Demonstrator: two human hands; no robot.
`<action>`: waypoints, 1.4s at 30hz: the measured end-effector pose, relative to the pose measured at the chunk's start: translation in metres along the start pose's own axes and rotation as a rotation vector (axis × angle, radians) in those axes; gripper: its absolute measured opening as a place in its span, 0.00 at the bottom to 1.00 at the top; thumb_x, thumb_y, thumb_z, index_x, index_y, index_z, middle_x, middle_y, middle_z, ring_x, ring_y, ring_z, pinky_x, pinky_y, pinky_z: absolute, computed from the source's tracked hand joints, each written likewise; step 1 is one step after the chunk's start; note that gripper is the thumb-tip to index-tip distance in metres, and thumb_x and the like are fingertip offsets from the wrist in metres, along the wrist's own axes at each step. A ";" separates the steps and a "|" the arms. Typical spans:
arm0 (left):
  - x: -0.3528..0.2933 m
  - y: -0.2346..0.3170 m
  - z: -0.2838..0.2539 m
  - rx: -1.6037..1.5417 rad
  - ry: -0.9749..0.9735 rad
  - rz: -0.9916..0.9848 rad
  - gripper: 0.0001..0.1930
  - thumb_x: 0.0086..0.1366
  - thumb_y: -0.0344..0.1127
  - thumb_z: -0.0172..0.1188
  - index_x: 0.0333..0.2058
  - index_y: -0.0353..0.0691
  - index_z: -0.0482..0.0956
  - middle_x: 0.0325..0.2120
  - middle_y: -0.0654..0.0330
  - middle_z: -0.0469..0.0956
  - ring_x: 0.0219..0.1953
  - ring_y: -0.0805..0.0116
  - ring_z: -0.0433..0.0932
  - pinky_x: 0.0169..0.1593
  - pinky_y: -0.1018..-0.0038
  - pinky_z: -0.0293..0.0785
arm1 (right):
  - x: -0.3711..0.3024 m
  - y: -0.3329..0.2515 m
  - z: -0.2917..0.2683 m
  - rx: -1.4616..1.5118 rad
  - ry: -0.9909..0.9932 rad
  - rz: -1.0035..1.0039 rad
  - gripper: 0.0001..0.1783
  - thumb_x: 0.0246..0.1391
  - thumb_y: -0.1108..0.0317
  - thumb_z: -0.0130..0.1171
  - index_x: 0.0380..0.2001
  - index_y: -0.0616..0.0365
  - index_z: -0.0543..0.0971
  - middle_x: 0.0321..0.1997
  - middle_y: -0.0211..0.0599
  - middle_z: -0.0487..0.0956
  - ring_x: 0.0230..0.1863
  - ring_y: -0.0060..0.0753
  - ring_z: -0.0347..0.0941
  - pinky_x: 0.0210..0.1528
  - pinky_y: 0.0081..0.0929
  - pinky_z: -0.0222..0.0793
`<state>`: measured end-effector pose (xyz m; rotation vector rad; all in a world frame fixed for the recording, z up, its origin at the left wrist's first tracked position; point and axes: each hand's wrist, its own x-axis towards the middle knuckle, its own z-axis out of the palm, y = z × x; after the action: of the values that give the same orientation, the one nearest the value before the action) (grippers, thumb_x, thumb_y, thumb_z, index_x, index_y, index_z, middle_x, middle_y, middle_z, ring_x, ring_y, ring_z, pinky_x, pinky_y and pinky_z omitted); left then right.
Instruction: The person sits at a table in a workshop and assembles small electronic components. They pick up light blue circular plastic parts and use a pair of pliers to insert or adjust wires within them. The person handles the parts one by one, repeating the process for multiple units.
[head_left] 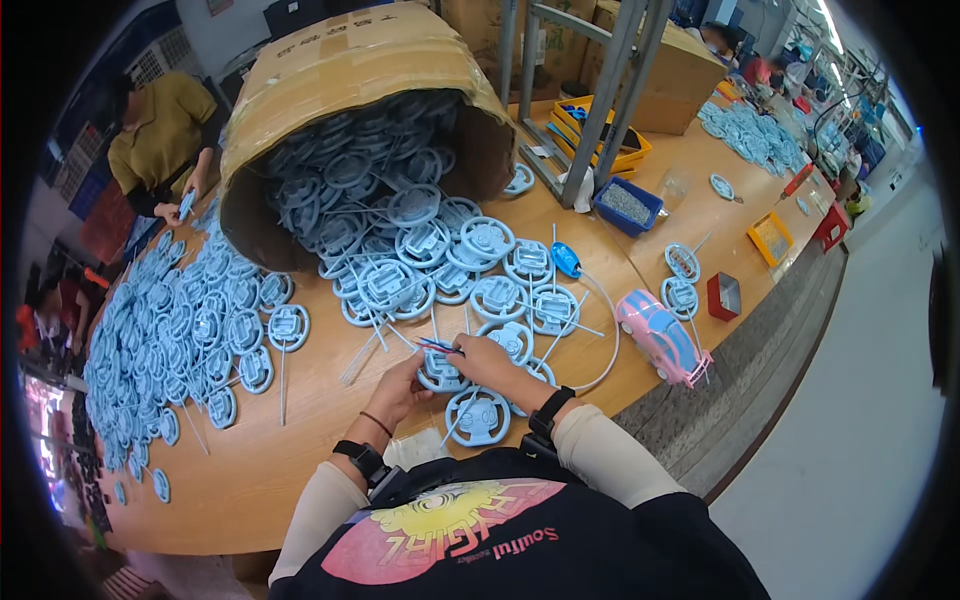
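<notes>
Just in front of my body, my left hand (398, 390) grips the left rim of a light blue toy steering wheel (441, 374). My right hand (486, 361) is closed over the upper right of the same wheel, its fingers pinched near some thin dark, blue and reddish strips (436, 346) too small to name. Another steering wheel (478, 416) lies on the table close below my hands. Beyond them a heap of such wheels (415, 240), many with thin pale rods, spills from a large cardboard box (360, 60) lying on its side.
A pile of wheels (190, 340) covers the table's left, where a co-worker (160, 150) handles one. At right are a pink toy car (662, 338) with a white cable to a blue piece (566, 260), a blue bin (628, 206), a red box (724, 296) and a metal frame (600, 110).
</notes>
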<state>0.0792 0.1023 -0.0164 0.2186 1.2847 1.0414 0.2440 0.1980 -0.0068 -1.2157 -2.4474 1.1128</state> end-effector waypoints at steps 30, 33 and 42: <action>-0.116 0.024 -0.008 -0.114 -0.032 0.464 0.15 0.64 0.39 0.49 0.43 0.34 0.72 0.32 0.63 0.75 0.33 0.74 0.75 0.39 0.73 0.76 | -0.067 -0.084 -0.078 -0.074 -0.100 -0.381 0.11 0.49 0.61 0.54 0.28 0.57 0.69 0.20 0.43 0.74 0.25 0.50 0.71 0.26 0.41 0.63; -0.118 0.025 -0.005 -0.115 -0.027 0.473 0.15 0.64 0.39 0.50 0.43 0.35 0.72 0.32 0.63 0.75 0.33 0.74 0.75 0.39 0.74 0.75 | -0.065 -0.088 -0.071 -0.057 -0.086 -0.375 0.11 0.49 0.62 0.56 0.27 0.57 0.70 0.21 0.43 0.75 0.25 0.48 0.72 0.26 0.38 0.64; -0.112 0.034 -0.024 -0.054 -0.142 0.468 0.15 0.64 0.41 0.49 0.40 0.34 0.73 0.31 0.63 0.76 0.33 0.75 0.75 0.39 0.75 0.75 | -0.063 -0.098 -0.070 -0.040 -0.091 -0.393 0.11 0.48 0.61 0.57 0.26 0.57 0.70 0.20 0.42 0.74 0.24 0.47 0.71 0.24 0.36 0.63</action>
<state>0.0500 0.0294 0.0742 0.5612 1.0977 1.4270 0.2576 0.1516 0.1206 -0.6586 -2.6300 1.0256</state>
